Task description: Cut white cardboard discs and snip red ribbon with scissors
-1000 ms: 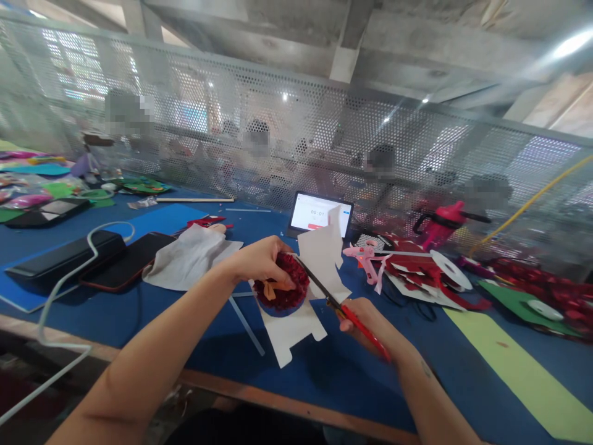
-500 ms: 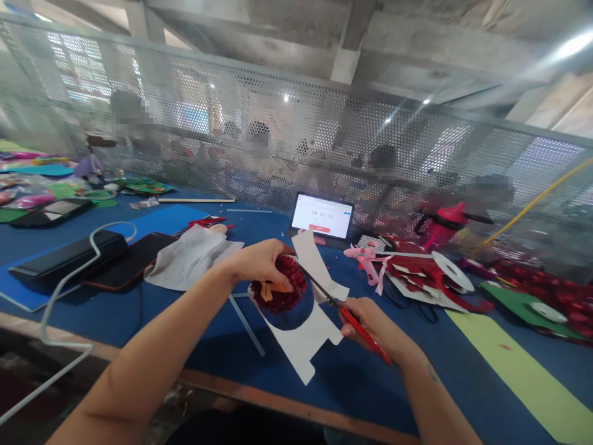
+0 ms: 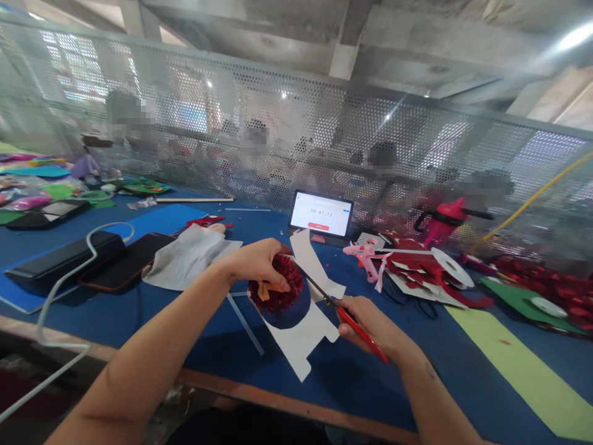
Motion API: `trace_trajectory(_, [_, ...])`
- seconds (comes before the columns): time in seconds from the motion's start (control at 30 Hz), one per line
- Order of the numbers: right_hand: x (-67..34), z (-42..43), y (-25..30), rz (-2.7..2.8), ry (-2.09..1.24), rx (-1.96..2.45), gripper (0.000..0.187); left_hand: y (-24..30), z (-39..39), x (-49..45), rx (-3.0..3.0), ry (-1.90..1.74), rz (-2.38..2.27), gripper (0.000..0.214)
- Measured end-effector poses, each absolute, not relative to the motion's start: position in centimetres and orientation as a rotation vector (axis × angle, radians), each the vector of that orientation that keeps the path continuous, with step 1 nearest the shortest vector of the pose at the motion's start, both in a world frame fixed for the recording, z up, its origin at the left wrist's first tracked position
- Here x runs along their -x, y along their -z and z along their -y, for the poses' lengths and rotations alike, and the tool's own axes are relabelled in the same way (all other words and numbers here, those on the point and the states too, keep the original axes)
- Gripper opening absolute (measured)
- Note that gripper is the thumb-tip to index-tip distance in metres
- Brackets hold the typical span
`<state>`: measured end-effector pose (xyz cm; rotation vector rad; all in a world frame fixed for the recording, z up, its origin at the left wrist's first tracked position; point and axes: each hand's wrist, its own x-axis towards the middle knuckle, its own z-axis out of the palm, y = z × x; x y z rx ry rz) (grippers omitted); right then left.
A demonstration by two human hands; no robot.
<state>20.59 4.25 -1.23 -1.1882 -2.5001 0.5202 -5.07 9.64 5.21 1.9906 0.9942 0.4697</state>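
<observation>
My left hand (image 3: 266, 267) is closed on a round, dark red glittery piece (image 3: 282, 298) with a small orange bow (image 3: 263, 290) on it. White paper or card (image 3: 301, 346) with a curved cut edge extends below this piece. My right hand (image 3: 365, 321) grips the red handles of a pair of scissors (image 3: 356, 327). Their dark blades point up and left, along the edge of the red piece. A strip of the white card (image 3: 311, 262) stands up beyond the blades. My left fingertips are partly hidden behind the red piece.
A tablet (image 3: 320, 213) showing a timer stands behind my hands. To the right are a pink glue gun (image 3: 368, 259), a ribbon spool (image 3: 451, 269) and a pink bottle (image 3: 445, 222). Grey cloth (image 3: 185, 256) and a phone (image 3: 127, 262) lie left. A perforated metal screen (image 3: 208, 148) backs the table.
The view shifts very slightly. Both hands, the scissors and the red piece keep nearly the same arrangement.
</observation>
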Motion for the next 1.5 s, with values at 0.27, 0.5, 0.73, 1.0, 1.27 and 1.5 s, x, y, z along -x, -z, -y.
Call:
trace_trajectory(0.27, [-20.5, -4.2, 1.4, 2.526, -0.463, 1.116, 0.056, -5.1, -9.6, 4.9, -1.999, -0.44, -0.988, 0.033])
trace_trajectory(0.5, [-20.4, -4.5, 2.0, 2.508, -0.491, 1.107, 0.052, -5.5, -9.3, 5.0, -2.032, -0.444, -0.988, 0.035])
trace_trajectory(0.73, [-20.7, -4.7, 1.9, 2.525, -0.445, 1.115, 0.042, -5.4, -9.4, 5.2, -2.058, -0.433, -0.948, 0.03])
trace_trajectory(1.0, [-21.0, -4.2, 0.8, 2.442, -0.656, 1.224, 0.039, -4.8, -10.5, 6.0, -1.961, -0.45, -1.011, 0.03])
trace_trajectory(1.27, [-22.3, -3.9, 0.6, 1.968, -0.873, 0.998, 0.04, -4.1, -11.7, 6.6, -1.854, -0.482, -1.044, 0.025])
trace_trajectory(1.5, [-18.8, -3.7, 2.4, 1.7, -0.861, 0.943, 0.034, -3.3, -10.5, 2.8, -1.94, -0.334, -1.055, 0.04])
